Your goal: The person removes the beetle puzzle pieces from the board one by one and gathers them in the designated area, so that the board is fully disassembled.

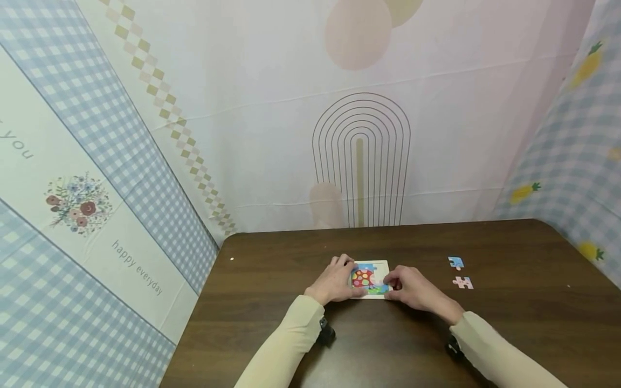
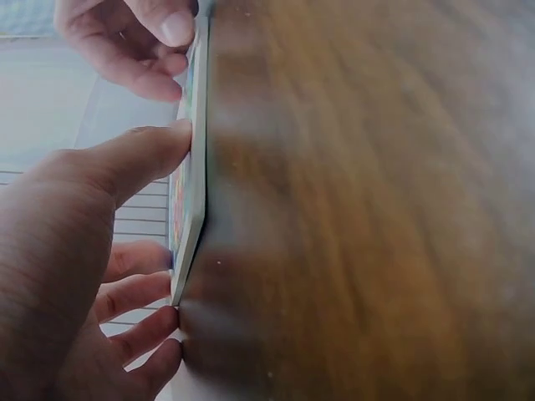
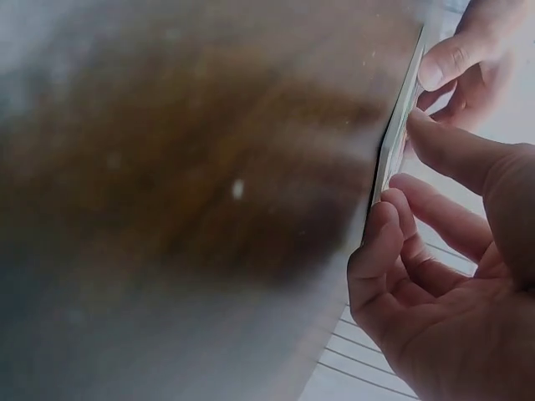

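Note:
A jigsaw puzzle (image 1: 363, 278) in a pale, flat tray lies on the table, showing a red shape with colored dots above green. My left hand (image 1: 335, 281) spans the tray's left side. Its thumb (image 2: 163, 150) presses the face near the front edge, while the other fingers rest along the far left edge. At the tray's right front corner, my right hand (image 1: 416, 288) holds a blue-green puzzle piece (image 1: 385, 289) between thumb and index finger. The remaining right fingers curl beside the tray edge (image 3: 391, 150). Above that piece, bare pale backing shows in the tray.
Two loose puzzle pieces lie right of my right hand: a blue one (image 1: 455, 262) and a pink one (image 1: 463, 283). A small white speck (image 1: 232, 258) sits at the table's far left. Patterned cloth (image 1: 271, 161) hangs behind the dark wooden table (image 1: 373, 345).

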A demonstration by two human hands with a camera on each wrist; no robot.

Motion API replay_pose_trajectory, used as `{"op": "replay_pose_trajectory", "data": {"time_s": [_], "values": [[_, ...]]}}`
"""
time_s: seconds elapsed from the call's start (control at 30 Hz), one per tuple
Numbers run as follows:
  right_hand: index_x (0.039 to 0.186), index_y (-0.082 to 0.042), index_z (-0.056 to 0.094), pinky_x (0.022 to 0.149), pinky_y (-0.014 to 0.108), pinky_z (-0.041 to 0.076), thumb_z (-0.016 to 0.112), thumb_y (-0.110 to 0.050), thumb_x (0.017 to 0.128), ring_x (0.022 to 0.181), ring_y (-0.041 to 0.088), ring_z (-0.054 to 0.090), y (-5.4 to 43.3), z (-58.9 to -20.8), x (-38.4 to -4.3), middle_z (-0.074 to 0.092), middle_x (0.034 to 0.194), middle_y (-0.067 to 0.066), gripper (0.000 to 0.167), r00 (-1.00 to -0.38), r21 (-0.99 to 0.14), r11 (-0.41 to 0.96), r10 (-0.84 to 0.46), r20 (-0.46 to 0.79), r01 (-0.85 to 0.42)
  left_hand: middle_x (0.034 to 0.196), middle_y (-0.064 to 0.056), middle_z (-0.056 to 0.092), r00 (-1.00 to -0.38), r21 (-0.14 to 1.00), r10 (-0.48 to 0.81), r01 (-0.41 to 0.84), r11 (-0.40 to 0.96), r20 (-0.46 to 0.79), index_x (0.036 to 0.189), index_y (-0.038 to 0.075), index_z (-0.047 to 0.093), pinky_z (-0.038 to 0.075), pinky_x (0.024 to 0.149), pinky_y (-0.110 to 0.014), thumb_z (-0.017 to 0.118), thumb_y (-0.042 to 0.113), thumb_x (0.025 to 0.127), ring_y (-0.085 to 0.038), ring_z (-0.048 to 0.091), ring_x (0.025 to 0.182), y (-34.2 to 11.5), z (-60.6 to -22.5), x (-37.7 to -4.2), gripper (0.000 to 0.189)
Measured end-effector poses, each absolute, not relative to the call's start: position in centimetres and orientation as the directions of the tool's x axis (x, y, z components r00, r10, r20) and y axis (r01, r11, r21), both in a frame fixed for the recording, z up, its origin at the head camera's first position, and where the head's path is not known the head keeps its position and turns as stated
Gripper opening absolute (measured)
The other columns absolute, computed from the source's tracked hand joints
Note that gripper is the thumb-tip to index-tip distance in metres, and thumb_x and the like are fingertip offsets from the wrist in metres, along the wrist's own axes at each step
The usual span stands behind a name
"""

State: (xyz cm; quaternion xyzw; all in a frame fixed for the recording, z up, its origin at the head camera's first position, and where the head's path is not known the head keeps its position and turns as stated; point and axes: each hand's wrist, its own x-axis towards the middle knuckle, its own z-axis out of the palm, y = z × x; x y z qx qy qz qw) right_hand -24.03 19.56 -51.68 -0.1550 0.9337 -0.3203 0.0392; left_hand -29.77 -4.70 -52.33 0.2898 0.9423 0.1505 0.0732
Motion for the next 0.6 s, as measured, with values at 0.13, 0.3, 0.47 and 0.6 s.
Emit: {"op": "replay_pose_trajectory", "data": {"time_s": [0.13, 0.3, 0.47, 0.6], "values": [[0.110, -0.002, 0.081, 0.071, 0.027, 0.046, 0.091, -0.013, 0.088, 0.083, 0.014, 0.055, 19.1, -51.6, -24.2, 0.066, 0.093, 0.004, 0.027, -0.952, -0.587, 0.770, -0.306, 0.000, -0.248, 0.154, -0.005, 0.054, -0.826, 0.316, 0.562, 0.522, 0.792, -0.044, 0.150, 0.013, 0.064, 0.052, 0.114, -0.038, 0.082, 0.050, 0.095, -0.024, 0.051, 0.139, -4.6, -52.1, -29.7, 0.069], [0.106, -0.002, 0.078, 0.072, 0.028, 0.046, 0.091, -0.012, 0.088, 0.083, 0.016, 0.054, 18.9, -51.7, -24.4, 0.064, 0.092, 0.005, 0.025, -0.957, -0.584, 0.781, -0.289, -0.026, -0.220, 0.155, -0.005, 0.054, -0.827, 0.316, 0.560, 0.520, 0.794, -0.047, 0.151, 0.013, 0.064, 0.051, 0.115, -0.039, 0.082, 0.050, 0.095, -0.024, 0.051, 0.140, -4.6, -52.1, -29.7, 0.069], [0.105, -0.003, 0.070, 0.073, 0.028, 0.044, 0.089, -0.009, 0.089, 0.084, 0.017, 0.053, 18.8, -51.6, -24.5, 0.060, 0.092, 0.006, 0.026, -0.957, -0.619, 0.761, -0.287, -0.052, -0.195, 0.153, -0.005, 0.055, -0.826, 0.323, 0.563, 0.525, 0.787, -0.032, 0.149, 0.012, 0.065, 0.053, 0.113, -0.040, 0.081, 0.050, 0.095, -0.025, 0.051, 0.139, -4.6, -52.5, -30.1, 0.069], [0.104, -0.004, 0.067, 0.074, 0.029, 0.045, 0.088, -0.007, 0.090, 0.085, 0.017, 0.053, 18.7, -51.5, -24.5, 0.060, 0.094, 0.006, 0.026, -0.956, -0.635, 0.751, -0.286, -0.066, -0.181, 0.153, -0.005, 0.055, -0.825, 0.319, 0.564, 0.526, 0.788, -0.032, 0.149, 0.012, 0.065, 0.052, 0.114, -0.039, 0.081, 0.053, 0.094, -0.024, 0.051, 0.139, -4.6, -52.7, -30.1, 0.071]]}}
